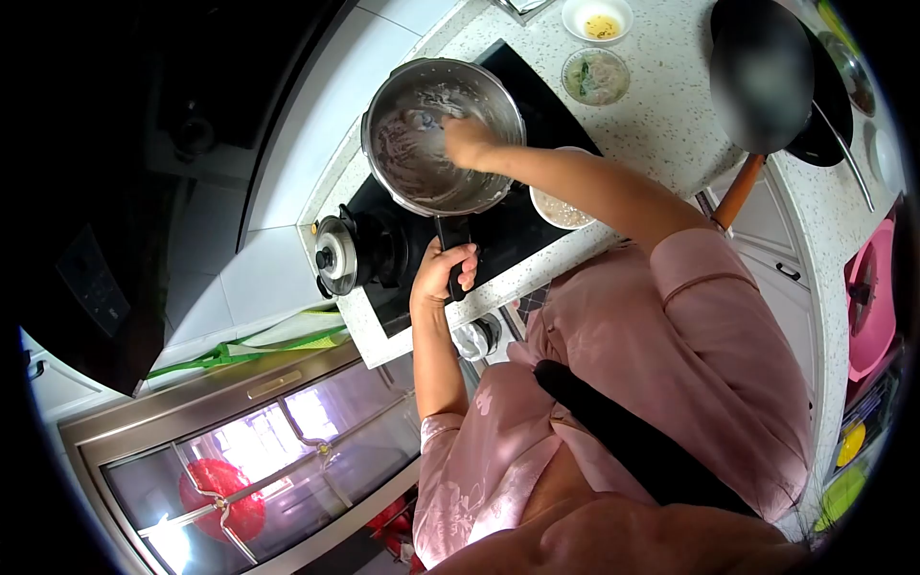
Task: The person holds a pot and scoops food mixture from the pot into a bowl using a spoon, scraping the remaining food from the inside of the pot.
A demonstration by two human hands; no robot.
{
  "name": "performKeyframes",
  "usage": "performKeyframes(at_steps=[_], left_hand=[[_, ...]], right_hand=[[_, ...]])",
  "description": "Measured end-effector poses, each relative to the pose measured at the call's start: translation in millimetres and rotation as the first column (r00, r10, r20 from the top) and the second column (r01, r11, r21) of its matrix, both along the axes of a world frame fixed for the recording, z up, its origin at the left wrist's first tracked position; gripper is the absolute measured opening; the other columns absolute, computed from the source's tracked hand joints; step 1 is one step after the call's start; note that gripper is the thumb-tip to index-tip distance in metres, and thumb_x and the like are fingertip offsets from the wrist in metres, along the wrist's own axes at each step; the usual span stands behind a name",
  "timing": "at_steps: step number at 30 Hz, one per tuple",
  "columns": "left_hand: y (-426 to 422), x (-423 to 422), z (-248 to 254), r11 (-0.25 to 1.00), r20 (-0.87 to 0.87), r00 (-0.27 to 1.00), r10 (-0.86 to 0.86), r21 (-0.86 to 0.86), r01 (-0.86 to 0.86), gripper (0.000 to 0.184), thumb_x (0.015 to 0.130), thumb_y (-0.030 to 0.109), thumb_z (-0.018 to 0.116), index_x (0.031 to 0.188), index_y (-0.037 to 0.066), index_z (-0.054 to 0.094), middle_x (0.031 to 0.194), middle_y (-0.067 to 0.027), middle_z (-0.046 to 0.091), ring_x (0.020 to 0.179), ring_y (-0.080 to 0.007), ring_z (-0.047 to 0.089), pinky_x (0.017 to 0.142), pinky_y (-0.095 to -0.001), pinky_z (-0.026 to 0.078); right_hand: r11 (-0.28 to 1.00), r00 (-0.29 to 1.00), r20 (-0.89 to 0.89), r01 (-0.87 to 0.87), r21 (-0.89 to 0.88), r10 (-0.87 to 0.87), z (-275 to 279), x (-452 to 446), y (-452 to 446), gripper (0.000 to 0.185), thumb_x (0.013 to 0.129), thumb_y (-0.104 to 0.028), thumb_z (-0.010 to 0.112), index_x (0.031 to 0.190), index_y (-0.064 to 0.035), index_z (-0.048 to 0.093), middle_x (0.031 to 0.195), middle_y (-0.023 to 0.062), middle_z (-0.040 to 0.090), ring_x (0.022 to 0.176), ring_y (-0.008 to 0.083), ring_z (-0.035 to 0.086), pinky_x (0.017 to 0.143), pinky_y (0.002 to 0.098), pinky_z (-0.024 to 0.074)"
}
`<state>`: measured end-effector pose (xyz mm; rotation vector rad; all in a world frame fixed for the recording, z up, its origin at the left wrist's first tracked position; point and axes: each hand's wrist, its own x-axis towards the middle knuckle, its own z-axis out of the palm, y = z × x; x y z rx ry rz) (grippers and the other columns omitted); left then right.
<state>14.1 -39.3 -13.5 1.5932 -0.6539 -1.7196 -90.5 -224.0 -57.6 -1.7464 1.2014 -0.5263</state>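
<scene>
A metal pressure-cooker pot (383, 163) without a lid sits over the black cooktop (508, 247), its inner wall smeared with pale residue. My left hand (444, 271) is wrapped round the pot's black handle (452, 235). My right hand (470, 142) reaches down inside the pot, fingers closed. Something small and whitish-blue shows beyond the fingertips, too blurred to name. Under my right forearm stands a white bowl (561, 213) with grainy, pale contents, partly hidden by the arm.
A small lidded pot (335, 257) stands at the cooktop's left end. On the speckled counter (661, 125) are a dish of chopped food (595, 77) and a white bowl with yellowish liquid (602, 21). A dark pan (762, 81) extends its wooden handle (740, 192) past the counter edge.
</scene>
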Motion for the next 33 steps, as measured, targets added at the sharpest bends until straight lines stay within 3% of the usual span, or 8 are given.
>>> performKeyframes(at_steps=[5, 11, 15, 21, 27, 29, 31, 33], left_hand=[[0.5, 1.0, -0.4, 1.0, 0.005, 1.0, -0.005, 0.008, 0.004, 0.006, 0.082, 0.001, 0.059, 0.082, 0.0, 0.053, 0.056, -0.0061, 0.049, 0.04, -0.0124, 0.044, 0.035, -0.0259, 0.035], [1.3, 3.2, -3.8, 1.0, -0.003, 1.0, -0.005, 0.013, 0.005, 0.007, 0.082, 0.002, 0.059, 0.082, 0.0, 0.052, 0.055, -0.0059, 0.048, 0.04, -0.0123, 0.044, 0.035, -0.0258, 0.035], [2.7, 2.4, -4.0, 1.0, 0.003, 1.0, 0.003, -0.013, -0.003, 0.007, 0.082, 0.002, 0.059, 0.081, 0.0, 0.052, 0.055, -0.0059, 0.048, 0.039, -0.0126, 0.044, 0.034, -0.026, 0.035], [1.1, 3.0, -3.0, 1.0, 0.019, 1.0, -0.009, -0.006, 0.009, 0.008, 0.081, 0.002, 0.06, 0.08, 0.0, 0.052, 0.055, -0.0063, 0.049, 0.038, -0.013, 0.044, 0.034, -0.0264, 0.036], [1.6, 6.6, -6.0, 1.0, -0.003, 1.0, -0.016, -0.001, 0.016, 0.008, 0.081, 0.002, 0.061, 0.08, -0.001, 0.053, 0.055, -0.0067, 0.049, 0.038, -0.0134, 0.045, 0.034, -0.0268, 0.037], [2.2, 6.6, -6.4, 1.0, -0.001, 1.0, -0.012, -0.002, 0.012, 0.008, 0.08, 0.002, 0.061, 0.08, -0.001, 0.054, 0.055, -0.0067, 0.049, 0.038, -0.0134, 0.045, 0.035, -0.0268, 0.037], [2.2, 7.3, -5.8, 1.0, 0.0, 1.0, -0.014, -0.009, 0.014, 0.007, 0.081, 0.002, 0.06, 0.081, -0.001, 0.054, 0.055, -0.0068, 0.049, 0.038, -0.0134, 0.044, 0.035, -0.0267, 0.037], [2.0, 6.7, -5.0, 1.0, 0.002, 1.0, -0.014, -0.005, 0.014, 0.007, 0.081, 0.002, 0.06, 0.081, -0.001, 0.054, 0.055, -0.0067, 0.05, 0.038, -0.0134, 0.044, 0.035, -0.0266, 0.037]], right_hand=[[0.976, 0.992, 0.11, -0.04, -0.213, 0.065, 4.8, 14.5, 28.4, 0.029, 0.087, -0.008, 0.041, 0.111, -0.0024, 0.054, 0.085, 0.0223, 0.066, 0.089, 0.04, 0.064, 0.08, 0.048, 0.049], [0.917, 0.956, -0.006, -0.283, -0.282, 0.294, -16.5, 7.1, 35.6, 0.031, 0.081, -0.001, 0.045, 0.111, -0.0031, 0.054, 0.095, 0.0229, 0.065, 0.094, 0.0382, 0.063, 0.082, 0.0478, 0.0485], [0.985, 0.983, 0.119, -0.127, -0.118, 0.141, -14.5, 5.5, -0.7, 0.02, 0.081, -0.003, 0.052, 0.101, -0.0042, 0.058, 0.094, 0.0185, 0.065, 0.093, 0.0361, 0.062, 0.083, 0.0445, 0.0487], [0.959, 0.996, 0.022, -0.081, -0.271, 0.09, -17.8, -5.0, -12.4, 0.023, 0.087, -0.007, 0.046, 0.107, -0.0042, 0.057, 0.095, 0.0187, 0.065, 0.093, 0.0373, 0.063, 0.082, 0.0461, 0.0491], [0.787, 0.854, -0.189, -0.52, -0.333, 0.484, -36.1, 10.2, -3.4, 0.023, 0.081, -0.004, 0.051, 0.102, -0.0082, 0.06, 0.095, 0.0175, 0.065, 0.093, 0.0353, 0.063, 0.079, 0.0434, 0.0502], [0.921, 0.93, -0.006, -0.364, 0.142, 0.368, -4.5, 0.7, -17.1, 0.014, 0.085, -0.008, 0.051, 0.095, -0.0066, 0.061, 0.094, 0.0163, 0.065, 0.089, 0.0333, 0.063, 0.079, 0.0429, 0.0496], [0.969, 0.985, 0.013, -0.165, -0.185, 0.171, -14.6, 12.0, -36.9, 0.02, 0.087, -0.007, 0.049, 0.104, -0.0061, 0.059, 0.096, 0.018, 0.065, 0.093, 0.0342, 0.063, 0.08, 0.0443, 0.0498], [0.969, 0.993, 0.011, -0.115, -0.219, 0.12, -16.0, 11.6, -39.2, 0.024, 0.087, -0.007, 0.049, 0.109, -0.0063, 0.058, 0.096, 0.0195, 0.065, 0.094, 0.0353, 0.063, 0.08, 0.0447, 0.0499]])
